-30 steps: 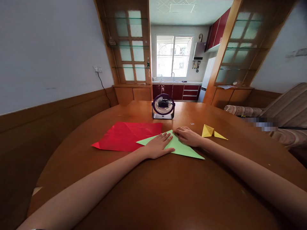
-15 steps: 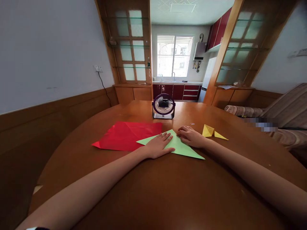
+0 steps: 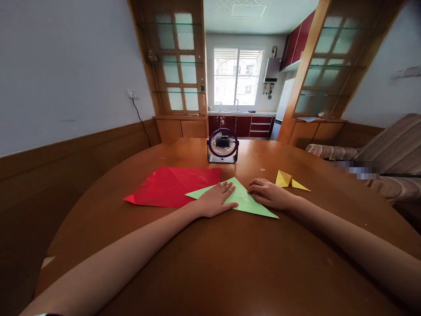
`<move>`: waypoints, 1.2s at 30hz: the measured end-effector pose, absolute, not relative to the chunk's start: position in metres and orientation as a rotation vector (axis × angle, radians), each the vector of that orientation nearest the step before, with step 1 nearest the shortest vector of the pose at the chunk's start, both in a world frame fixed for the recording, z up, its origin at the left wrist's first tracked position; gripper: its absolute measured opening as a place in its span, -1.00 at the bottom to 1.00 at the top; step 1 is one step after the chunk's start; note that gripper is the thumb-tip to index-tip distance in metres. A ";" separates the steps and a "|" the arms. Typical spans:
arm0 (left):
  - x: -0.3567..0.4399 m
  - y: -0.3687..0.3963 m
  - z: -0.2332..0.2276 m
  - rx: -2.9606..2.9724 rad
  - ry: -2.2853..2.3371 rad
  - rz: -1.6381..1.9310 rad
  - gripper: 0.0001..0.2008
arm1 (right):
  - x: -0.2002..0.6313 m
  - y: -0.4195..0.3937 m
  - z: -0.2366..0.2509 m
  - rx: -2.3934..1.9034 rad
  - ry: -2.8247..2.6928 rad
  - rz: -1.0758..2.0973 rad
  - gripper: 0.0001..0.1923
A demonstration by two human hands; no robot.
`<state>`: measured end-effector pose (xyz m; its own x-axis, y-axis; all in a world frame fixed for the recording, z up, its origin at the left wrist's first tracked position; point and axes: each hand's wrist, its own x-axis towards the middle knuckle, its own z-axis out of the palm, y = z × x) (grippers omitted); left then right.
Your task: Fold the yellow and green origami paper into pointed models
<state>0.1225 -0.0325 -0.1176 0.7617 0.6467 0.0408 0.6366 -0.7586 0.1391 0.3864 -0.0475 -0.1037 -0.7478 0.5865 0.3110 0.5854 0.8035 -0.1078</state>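
Note:
A sheet of light green paper (image 3: 245,202), folded into a triangle, lies on the table with its peak pointing away from me. My left hand (image 3: 215,199) rests flat on its middle, fingers stretched and thumb out to the side. At the triangle's right slanting edge, my right hand (image 3: 266,193) has its fingers curled and pressed together on the paper. Its fingertips are partly hidden. Under the green triangle's left corner lies part of a larger red paper (image 3: 171,186), which shows crease lines.
A folded yellow paper piece (image 3: 283,179) stands right of my right hand. Farther back on the round wooden table (image 3: 237,263) is a small dark fan (image 3: 222,144). A small pale scrap (image 3: 262,169) lies beyond the hands. A striped sofa (image 3: 391,149) is at the right.
My right hand has slid a little down and right along the green paper's edge. My left hand stays flat in place. The view has shifted slightly.

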 end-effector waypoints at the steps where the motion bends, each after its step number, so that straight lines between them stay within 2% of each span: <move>1: 0.122 -0.033 -0.117 2.835 1.037 0.132 -0.21 | 0.388 -0.050 -0.103 -0.888 -2.657 0.018 -0.76; 22: 0.122 -0.035 -0.114 2.810 1.055 0.104 -0.20 | 0.409 -0.089 -0.096 -0.808 -2.635 0.171 -0.78; 36: 0.122 -0.035 -0.112 2.821 1.037 0.080 -0.15 | 0.362 -0.096 -0.098 -0.616 -2.792 0.091 -0.65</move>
<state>0.1220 -0.0354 -0.1122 0.7619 0.6477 0.0035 0.6405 -0.7543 0.1443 0.3616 -0.0956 -0.0976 -0.8698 0.4210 0.2575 0.4033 0.9071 -0.1207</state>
